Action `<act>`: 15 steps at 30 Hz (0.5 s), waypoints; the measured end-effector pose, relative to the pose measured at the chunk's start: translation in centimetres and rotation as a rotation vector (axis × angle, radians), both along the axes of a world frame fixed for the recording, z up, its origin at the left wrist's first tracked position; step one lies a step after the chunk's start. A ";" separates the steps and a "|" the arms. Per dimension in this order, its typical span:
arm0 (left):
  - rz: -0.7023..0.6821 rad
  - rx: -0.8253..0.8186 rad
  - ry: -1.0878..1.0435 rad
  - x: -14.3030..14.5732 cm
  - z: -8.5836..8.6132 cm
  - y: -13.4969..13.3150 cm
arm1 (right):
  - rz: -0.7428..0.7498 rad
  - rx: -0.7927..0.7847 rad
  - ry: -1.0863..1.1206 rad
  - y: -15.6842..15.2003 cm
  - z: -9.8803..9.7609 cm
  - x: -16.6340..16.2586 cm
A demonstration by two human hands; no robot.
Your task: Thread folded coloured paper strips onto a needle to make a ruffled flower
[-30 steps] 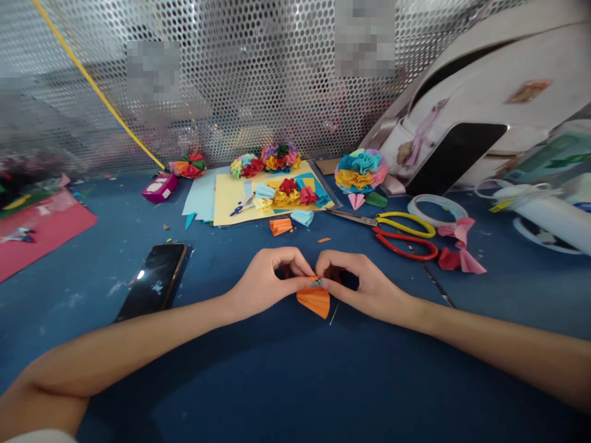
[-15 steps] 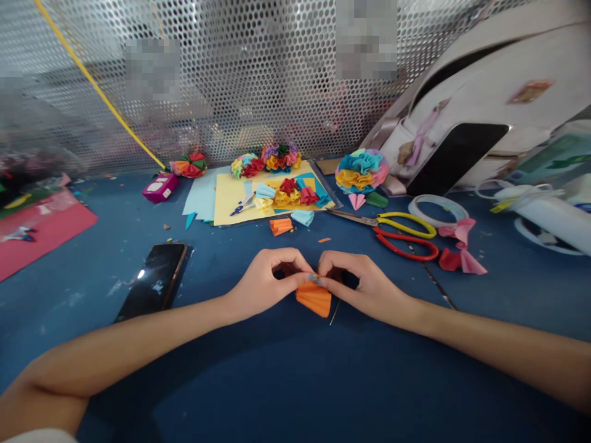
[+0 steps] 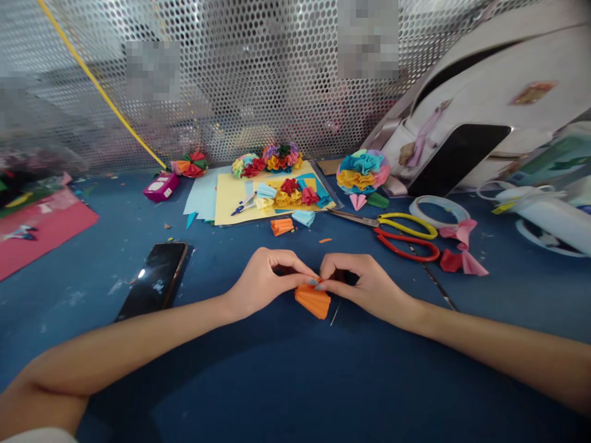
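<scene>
Between my hands is a pleated piece of orange paper (image 3: 314,301), fanned out toward me. My left hand (image 3: 268,280) pinches its narrow upper edge between thumb and fingertips. Right beside it, my right hand (image 3: 364,282) pinches the same edge from the other side, and the fingertips of both hands nearly meet. A thin needle-like piece (image 3: 335,314) shows just right of the paper; whether it touches my right hand I cannot tell. Beyond my hands lie a small folded orange paper (image 3: 282,226) and a light blue folded paper (image 3: 303,217).
Scissors (image 3: 406,226) with yellow and red handles lie right of centre, near a tape roll (image 3: 440,211). A phone (image 3: 154,277) is by my left forearm. Paper flowers (image 3: 363,172), yellow sheets (image 3: 226,200) and a backpack (image 3: 480,92) stand along the perforated metal panel (image 3: 258,80).
My fingers have shifted very slightly on the orange paper, both hands still pinching it. Nothing else on the table has moved.
</scene>
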State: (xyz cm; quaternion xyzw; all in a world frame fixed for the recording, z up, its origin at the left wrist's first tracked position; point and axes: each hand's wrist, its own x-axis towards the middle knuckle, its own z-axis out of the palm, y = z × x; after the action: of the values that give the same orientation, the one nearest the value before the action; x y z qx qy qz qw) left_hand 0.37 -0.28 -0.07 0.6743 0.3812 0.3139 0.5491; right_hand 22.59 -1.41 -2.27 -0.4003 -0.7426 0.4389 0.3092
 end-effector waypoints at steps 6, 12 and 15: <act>-0.012 0.077 0.026 0.0 0.2 -0.1 | -0.003 -0.022 0.010 0.0 0.0 0.0; -0.052 0.286 0.055 -0.1 0.0 -0.3 | -0.004 0.007 0.023 -0.1 -0.1 0.1; -0.094 0.487 0.088 -0.2 -0.4 -0.1 | 0.011 0.012 0.031 0.0 0.1 0.1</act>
State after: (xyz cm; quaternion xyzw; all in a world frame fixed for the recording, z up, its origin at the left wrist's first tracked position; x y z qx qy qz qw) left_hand 0.18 -0.41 -0.46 0.8166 0.2862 0.3412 0.3673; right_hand 22.67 -1.45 -2.22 -0.3874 -0.7425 0.4422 0.3209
